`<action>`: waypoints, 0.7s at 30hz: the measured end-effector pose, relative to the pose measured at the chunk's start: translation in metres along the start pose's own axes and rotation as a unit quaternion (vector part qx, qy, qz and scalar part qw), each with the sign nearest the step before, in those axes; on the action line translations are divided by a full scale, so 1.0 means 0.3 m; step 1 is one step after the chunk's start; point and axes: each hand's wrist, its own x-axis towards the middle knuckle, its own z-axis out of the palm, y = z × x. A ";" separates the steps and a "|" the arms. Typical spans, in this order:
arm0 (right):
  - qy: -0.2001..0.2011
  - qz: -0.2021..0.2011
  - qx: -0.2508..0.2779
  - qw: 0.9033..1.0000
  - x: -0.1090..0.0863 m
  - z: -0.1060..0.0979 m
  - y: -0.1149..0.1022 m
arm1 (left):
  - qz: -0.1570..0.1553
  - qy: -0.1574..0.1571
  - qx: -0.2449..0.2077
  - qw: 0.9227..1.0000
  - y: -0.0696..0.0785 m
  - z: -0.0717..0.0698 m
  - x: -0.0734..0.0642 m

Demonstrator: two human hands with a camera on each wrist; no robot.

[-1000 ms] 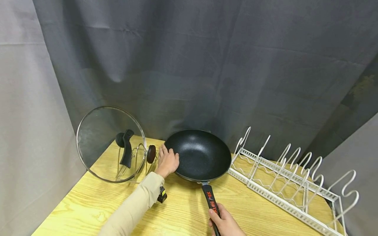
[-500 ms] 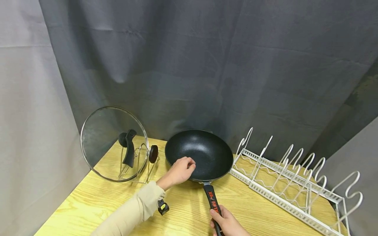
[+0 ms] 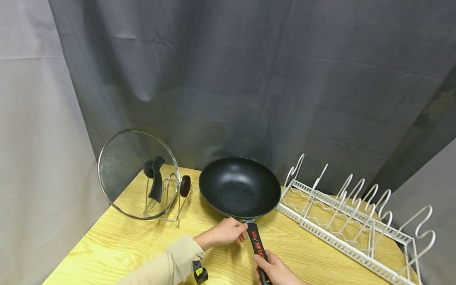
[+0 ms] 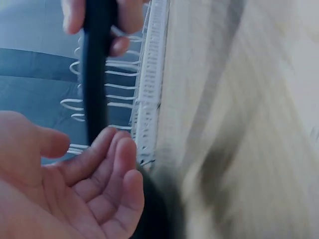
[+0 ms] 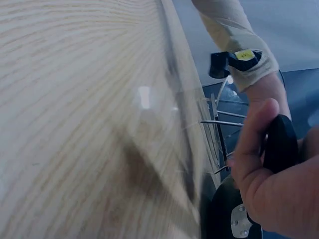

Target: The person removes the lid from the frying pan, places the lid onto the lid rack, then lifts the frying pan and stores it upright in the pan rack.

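A black frying pan point(image 3: 239, 186) with deep sloped sides sits at the middle of the table, its handle point(image 3: 255, 239) toward me and lettered in red. My right hand point(image 3: 277, 270) grips the handle near its end; in the right wrist view the fingers and thumb point(image 5: 266, 112) wrap round it. My left hand point(image 3: 228, 231) is beside the handle's base, just below the pan's near rim. In the left wrist view its palm is bare and its fingers point(image 4: 112, 184) are loosely curled, the tips overlapping the handle there.
On the left, a glass lid point(image 3: 122, 174) leans upright in a small wire rack point(image 3: 178, 208), with a dark round knob point(image 3: 185, 186) beside it. A long white rack point(image 3: 331, 233) with several wire dividers lies on the right. Behind the table hangs a grey curtain point(image 3: 221, 79).
My left hand has left the pan's left rim, crossed over its near part and come down toward me beside the handle's base. The right hand keeps its grip; the pan stays in place.
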 end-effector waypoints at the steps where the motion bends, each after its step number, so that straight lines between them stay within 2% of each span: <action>1: -0.005 0.000 -0.002 1.000 -0.002 -0.003 -0.002 | -0.016 -0.006 -0.010 1.000 -0.004 0.011 -0.001; 6: -0.022 -0.004 -0.014 1.000 -0.010 -0.012 -0.010 | -0.084 -0.034 -0.071 0.993 -0.019 0.060 0.011; 8: -0.022 -0.001 -0.016 1.000 -0.010 -0.013 -0.012 | -0.101 -0.041 -0.098 0.989 -0.025 0.074 0.021; 11: -0.020 0.004 -0.014 1.000 -0.011 -0.011 -0.012 | -0.121 -0.035 -0.142 0.982 -0.033 0.097 0.038; 18: 0.008 0.006 -0.027 1.000 -0.008 -0.002 -0.016 | -0.139 -0.007 -0.222 0.965 -0.051 0.144 0.079; 21: 0.028 0.001 -0.042 0.999 -0.008 0.004 -0.022 | -0.141 -0.004 -0.262 0.955 -0.059 0.154 0.097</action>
